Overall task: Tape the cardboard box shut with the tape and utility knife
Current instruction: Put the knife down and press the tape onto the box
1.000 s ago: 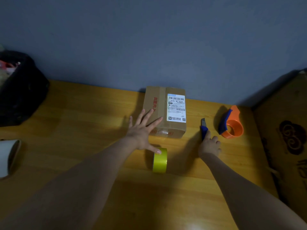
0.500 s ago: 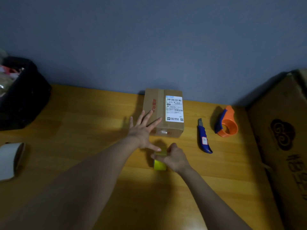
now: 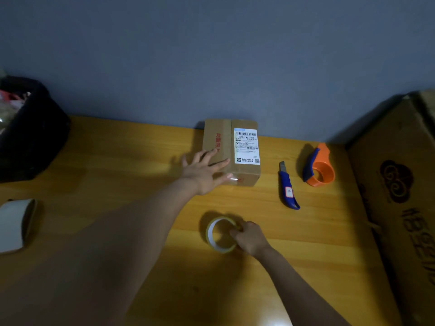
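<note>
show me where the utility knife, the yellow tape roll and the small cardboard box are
utility knife (image 3: 288, 190): head view, blue handle.
yellow tape roll (image 3: 210, 236): head view, left rim.
small cardboard box (image 3: 247, 147): head view, white shipping label on top.

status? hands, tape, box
Left hand flat on cardboard box. Right hand gripping yellow tape roll. Utility knife untouched on table. Nothing in the way.
</note>
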